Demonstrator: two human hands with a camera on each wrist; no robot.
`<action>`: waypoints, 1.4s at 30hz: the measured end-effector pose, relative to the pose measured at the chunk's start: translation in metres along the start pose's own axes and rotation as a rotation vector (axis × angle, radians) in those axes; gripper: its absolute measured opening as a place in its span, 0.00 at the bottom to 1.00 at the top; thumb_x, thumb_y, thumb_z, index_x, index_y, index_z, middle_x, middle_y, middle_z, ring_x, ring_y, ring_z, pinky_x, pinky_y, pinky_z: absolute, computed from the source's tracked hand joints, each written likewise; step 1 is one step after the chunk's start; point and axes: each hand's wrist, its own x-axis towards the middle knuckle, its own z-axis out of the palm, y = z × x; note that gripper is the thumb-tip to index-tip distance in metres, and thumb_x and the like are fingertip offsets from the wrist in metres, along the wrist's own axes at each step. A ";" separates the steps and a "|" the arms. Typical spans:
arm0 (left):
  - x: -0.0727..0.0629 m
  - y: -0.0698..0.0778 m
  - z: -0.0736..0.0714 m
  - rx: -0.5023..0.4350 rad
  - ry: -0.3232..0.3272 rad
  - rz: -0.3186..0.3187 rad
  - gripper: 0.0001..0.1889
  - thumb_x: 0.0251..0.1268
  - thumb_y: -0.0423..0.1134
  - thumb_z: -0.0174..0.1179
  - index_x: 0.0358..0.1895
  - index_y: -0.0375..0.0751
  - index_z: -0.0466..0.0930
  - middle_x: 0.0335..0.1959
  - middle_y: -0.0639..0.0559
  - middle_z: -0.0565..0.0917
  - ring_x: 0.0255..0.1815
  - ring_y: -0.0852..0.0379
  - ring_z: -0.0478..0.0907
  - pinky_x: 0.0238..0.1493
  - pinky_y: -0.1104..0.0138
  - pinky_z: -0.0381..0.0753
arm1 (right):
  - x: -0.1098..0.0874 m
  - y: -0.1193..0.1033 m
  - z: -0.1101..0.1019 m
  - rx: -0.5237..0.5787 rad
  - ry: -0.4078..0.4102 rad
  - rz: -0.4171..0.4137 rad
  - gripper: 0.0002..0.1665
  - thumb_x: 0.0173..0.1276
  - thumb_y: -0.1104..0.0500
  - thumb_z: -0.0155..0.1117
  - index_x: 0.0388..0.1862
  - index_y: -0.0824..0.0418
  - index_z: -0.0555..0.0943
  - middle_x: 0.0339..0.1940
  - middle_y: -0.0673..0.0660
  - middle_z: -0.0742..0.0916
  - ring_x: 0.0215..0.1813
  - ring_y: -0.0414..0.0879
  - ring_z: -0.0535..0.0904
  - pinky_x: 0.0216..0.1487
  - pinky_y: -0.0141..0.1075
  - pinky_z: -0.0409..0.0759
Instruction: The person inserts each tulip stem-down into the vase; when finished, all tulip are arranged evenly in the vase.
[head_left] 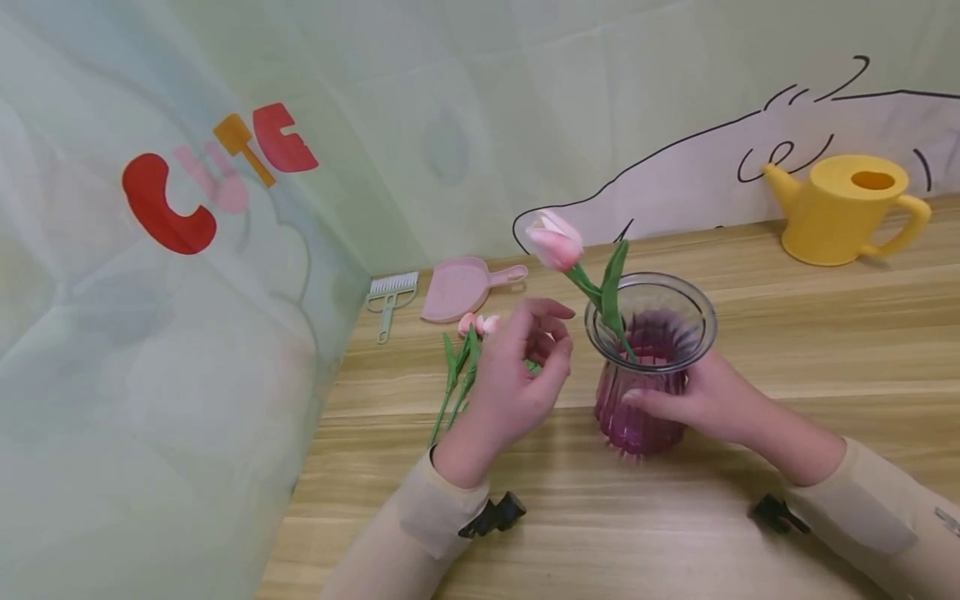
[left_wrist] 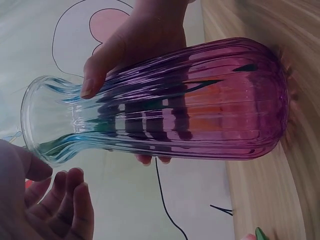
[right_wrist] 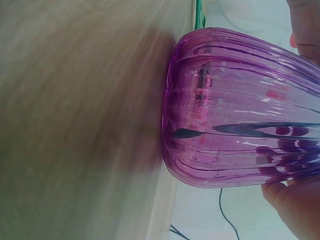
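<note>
A ribbed glass vase [head_left: 641, 408], clear at the rim and purple below, stands on the wooden table. My right hand [head_left: 716, 396] grips its side, thumb in front; in the left wrist view its fingers show through the glass. One pink-and-white tulip [head_left: 555, 242] leans left out of the mouth, its green stem inside the vase. Just left of the rim, my left hand [head_left: 521, 367] holds nothing, its fingers loosely bent. The vase's purple base [right_wrist: 200, 110] meets the tabletop in the right wrist view.
More pink tulips [head_left: 468, 358] lie on the table behind my left hand, partly hidden by it. A pink dustpan [head_left: 457, 289] and small green brush [head_left: 387, 304] lie at the back left. A yellow watering can [head_left: 840, 212] stands at the back right, before a printed curtain [head_left: 480, 125].
</note>
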 end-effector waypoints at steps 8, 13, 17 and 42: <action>-0.002 -0.004 0.006 0.067 -0.029 -0.021 0.13 0.66 0.29 0.56 0.52 0.36 0.76 0.32 0.50 0.82 0.26 0.63 0.78 0.30 0.74 0.84 | 0.000 0.002 0.000 0.001 -0.017 0.001 0.44 0.59 0.65 0.79 0.70 0.61 0.67 0.59 0.57 0.84 0.60 0.37 0.80 0.63 0.29 0.79; -0.004 -0.009 0.006 0.183 -0.068 -0.019 0.12 0.67 0.31 0.57 0.52 0.39 0.77 0.30 0.53 0.81 0.25 0.66 0.76 0.27 0.75 0.80 | 0.000 0.002 0.000 -0.004 -0.018 0.002 0.44 0.59 0.65 0.79 0.70 0.61 0.67 0.59 0.57 0.85 0.60 0.37 0.80 0.63 0.27 0.78; -0.006 -0.013 0.007 0.289 -0.106 -0.019 0.11 0.68 0.33 0.57 0.52 0.43 0.78 0.30 0.56 0.80 0.25 0.67 0.74 0.25 0.76 0.75 | 0.000 0.002 -0.001 -0.002 -0.015 0.003 0.44 0.58 0.65 0.80 0.70 0.62 0.66 0.59 0.57 0.84 0.60 0.37 0.80 0.64 0.27 0.78; -0.022 -0.027 0.011 0.493 -0.314 -0.094 0.11 0.70 0.41 0.57 0.53 0.49 0.78 0.27 0.63 0.77 0.20 0.67 0.70 0.18 0.74 0.68 | 0.000 0.005 0.000 -0.013 -0.019 0.023 0.45 0.59 0.64 0.80 0.71 0.61 0.66 0.60 0.56 0.84 0.60 0.39 0.81 0.64 0.31 0.79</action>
